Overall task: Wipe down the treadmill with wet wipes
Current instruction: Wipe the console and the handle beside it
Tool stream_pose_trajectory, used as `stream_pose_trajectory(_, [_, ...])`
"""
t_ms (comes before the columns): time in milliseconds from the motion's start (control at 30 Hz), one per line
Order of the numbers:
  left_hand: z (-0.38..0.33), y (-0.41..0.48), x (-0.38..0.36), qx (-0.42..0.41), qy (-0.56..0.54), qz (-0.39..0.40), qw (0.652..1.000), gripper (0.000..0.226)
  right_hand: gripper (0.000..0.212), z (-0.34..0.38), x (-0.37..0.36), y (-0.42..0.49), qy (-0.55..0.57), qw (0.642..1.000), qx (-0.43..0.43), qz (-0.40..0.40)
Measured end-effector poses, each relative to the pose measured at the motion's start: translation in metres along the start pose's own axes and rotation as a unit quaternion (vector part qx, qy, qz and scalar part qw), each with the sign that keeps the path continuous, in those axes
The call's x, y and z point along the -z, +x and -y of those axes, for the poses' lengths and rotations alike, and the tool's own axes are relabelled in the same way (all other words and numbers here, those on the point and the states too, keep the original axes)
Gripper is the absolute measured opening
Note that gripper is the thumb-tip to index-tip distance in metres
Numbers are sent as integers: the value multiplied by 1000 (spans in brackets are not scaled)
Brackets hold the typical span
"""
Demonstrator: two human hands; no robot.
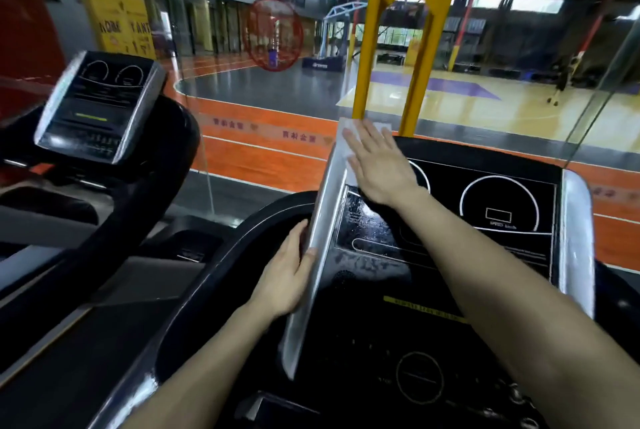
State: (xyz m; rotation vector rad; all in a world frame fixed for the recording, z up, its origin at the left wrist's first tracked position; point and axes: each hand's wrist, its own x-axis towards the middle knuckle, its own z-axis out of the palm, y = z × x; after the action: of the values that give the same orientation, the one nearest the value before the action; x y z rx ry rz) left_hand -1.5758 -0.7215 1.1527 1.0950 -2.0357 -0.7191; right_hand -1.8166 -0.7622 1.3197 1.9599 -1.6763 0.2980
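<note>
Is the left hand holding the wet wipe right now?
No, the wet wipe lies under the flat right hand at the top corner of the console, while the left hand grips its silver side trim.

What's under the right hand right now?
A white wet wipe peeks out beyond the right hand, pressed on the console's silver trim. The hand covers the rest of it.

Glass wall (263, 131) — basketball court (485, 110) beyond
</note>
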Motion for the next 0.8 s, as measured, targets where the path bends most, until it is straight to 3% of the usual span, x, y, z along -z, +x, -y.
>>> stream_pose_trajectory(67, [7, -8, -7, 18, -3, -16, 1000, 57, 58, 32, -4, -15, 4, 999, 39, -1])
stream_pose_trajectory(133, [9, -15, -15, 21, -11, -28, 999, 57, 57, 53, -13, -54, 7, 986, 163, 18])
stream_pose_trajectory(200, [6, -21, -25, 32, -23, -49, 998, 53, 58, 42, -15, -62, -9, 973, 228, 31])
stream_pose_trajectory(233, [4, -23, -29, 44, -27, -64, 997, 51, 58, 32, -12, -48, -27, 977, 211, 25])
stream_pose_trajectory(367, [4, -23, -32, 56, -9, -100, 993, 54, 63, 3, 2, 15, -30, 999, -22, -4])
stream_pose_trajectory(400, [6, -23, -32, 52, -2, -99, 994, 56, 62, 11, -3, 9, -32, 999, -19, -8])
stream_pose_trajectory(567, [10, -24, -33, 11, -6, -104, 994, 57, 62, 50, -29, -98, 9, 986, 165, 28])
stream_pose_trajectory(600, [10, -23, -34, 9, -3, -107, 994, 57, 60, 41, -27, -87, -8, 987, 157, 20])
stream_pose_trajectory(733, [5, -22, -32, 39, 7, -103, 994, 59, 62, 14, -6, -4, -17, 999, -31, -1])
stream_pose_trajectory(800, [5, -24, -30, 42, 6, -101, 994, 56, 63, 35, -13, -10, -6, 999, -37, -9])
